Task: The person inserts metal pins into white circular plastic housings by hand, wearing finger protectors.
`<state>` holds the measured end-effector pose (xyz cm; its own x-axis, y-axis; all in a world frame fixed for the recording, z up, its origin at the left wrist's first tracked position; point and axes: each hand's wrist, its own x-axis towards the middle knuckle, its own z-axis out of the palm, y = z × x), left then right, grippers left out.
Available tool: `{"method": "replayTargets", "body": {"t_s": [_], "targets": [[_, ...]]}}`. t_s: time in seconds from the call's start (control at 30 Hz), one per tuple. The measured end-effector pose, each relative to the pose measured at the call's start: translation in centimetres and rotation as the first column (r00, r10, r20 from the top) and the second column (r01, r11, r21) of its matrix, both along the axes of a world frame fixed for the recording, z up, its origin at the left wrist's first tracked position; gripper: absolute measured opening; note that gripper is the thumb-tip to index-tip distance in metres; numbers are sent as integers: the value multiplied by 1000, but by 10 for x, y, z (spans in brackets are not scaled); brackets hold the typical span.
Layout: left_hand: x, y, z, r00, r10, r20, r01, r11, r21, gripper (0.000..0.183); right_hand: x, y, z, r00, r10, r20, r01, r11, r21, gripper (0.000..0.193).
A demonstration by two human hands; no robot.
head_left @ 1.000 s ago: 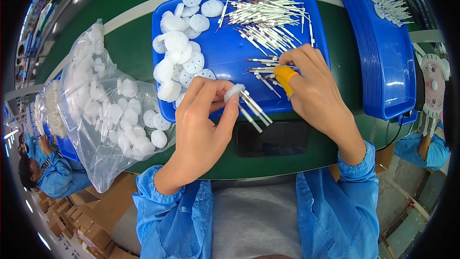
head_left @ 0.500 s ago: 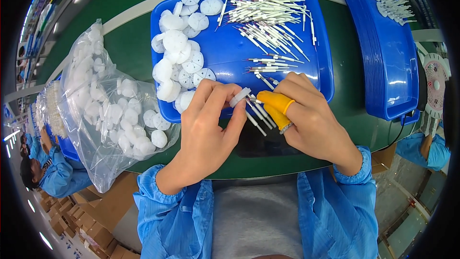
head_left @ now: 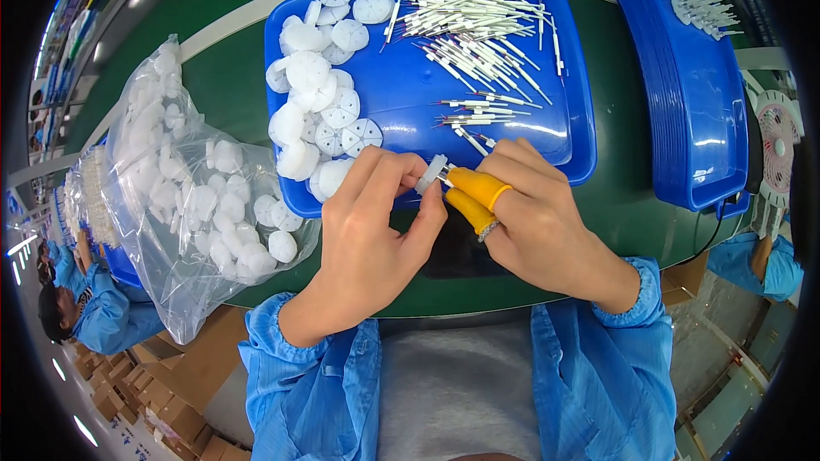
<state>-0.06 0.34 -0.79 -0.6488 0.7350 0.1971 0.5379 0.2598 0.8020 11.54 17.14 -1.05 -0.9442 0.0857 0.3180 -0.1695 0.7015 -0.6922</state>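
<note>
A small translucent white plastic disc [head_left: 432, 174], tilted on edge, is pinched between the thumb and fingers of my left hand [head_left: 363, 235]. My right hand [head_left: 547, 222] wears yellow finger cots [head_left: 480, 188] on two fingers, and their tips press together against the disc's right side. Between them shows the short end of a thin white stick part [head_left: 445, 176]; the rest of it is hidden. Both hands meet over the near edge of a blue tray [head_left: 401, 119]. In it lie a heap of white slotted discs [head_left: 309, 72] at left and a pile of thin white sticks with dark red leads [head_left: 470, 13] at right.
A clear plastic bag [head_left: 205, 205] full of white discs lies left of the tray. Nested blue trays [head_left: 696, 137] stand at right, with assembled white pieces [head_left: 696, 0] at their far end. Beyond them is a pink-white fan [head_left: 776, 145]. Co-workers in blue sit at both sides.
My right fingers have moved left, closer to the disc. Several white sticks that hung below them no longer show. The disc has tilted slightly, and the tray has shifted a little left.
</note>
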Motion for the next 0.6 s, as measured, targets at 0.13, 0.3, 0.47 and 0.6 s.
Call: {"method": "replayTargets", "body": {"t_s": [0.13,0.3,0.47,0.6], "targets": [[0,-2,1,997,-21,-69,21,1000,0,22,3,-2,-4,997,-15,-71,10,997,-70,30],[4,-4,1,994,-38,-104,39,999,4,24,3,-7,-8,992,-37,-119,28,997,-73,29],[5,-5,-2,996,-52,-72,49,998,-47,27,-1,-10,-4,996,-72,-46,67,993,-94,28],[-2,-4,-2,996,36,-82,-36,999,-4,23,-5,18,10,994,-108,-9,109,991,72,27]]}}
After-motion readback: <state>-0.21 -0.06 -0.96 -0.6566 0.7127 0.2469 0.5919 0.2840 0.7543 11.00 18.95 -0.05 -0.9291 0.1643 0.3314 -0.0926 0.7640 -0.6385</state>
